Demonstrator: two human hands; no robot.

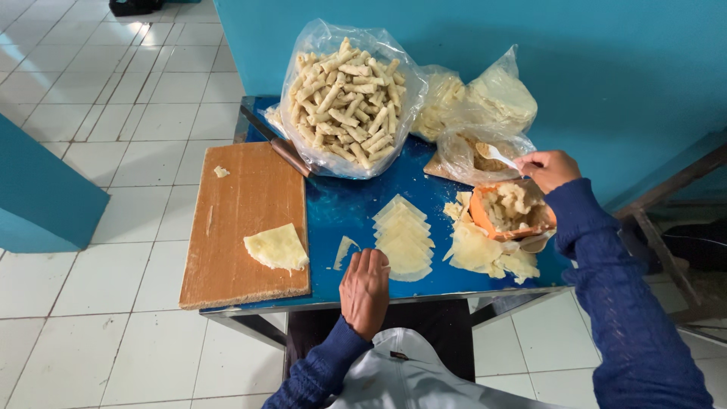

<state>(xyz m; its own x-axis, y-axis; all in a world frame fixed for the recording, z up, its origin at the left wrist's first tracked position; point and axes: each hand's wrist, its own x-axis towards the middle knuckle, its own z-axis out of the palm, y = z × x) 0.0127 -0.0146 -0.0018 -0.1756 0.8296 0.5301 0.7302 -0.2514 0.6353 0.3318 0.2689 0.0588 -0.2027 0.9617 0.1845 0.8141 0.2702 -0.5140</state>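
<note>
My left hand (364, 290) lies flat, palm down, at the near edge of a small blue table (341, 208), fingertips touching a row of overlapping pale triangular dough sheets (405, 237). My right hand (547, 167) is raised at the right, pinching a white spoon (496, 154) that points into a clear bag. Just below it sits an orange bowl (512, 211) of crumbly pale filling. A loose pile of dough sheets (487, 253) lies beside the bowl.
A wooden cutting board (242, 220) on the left carries a folded stack of dough (277, 246). A knife (274, 138) lies at its far edge. A large clear bag of rolled pastries (344, 102) and smaller bags (485, 106) stand at the back against a blue wall. White tiled floor surrounds.
</note>
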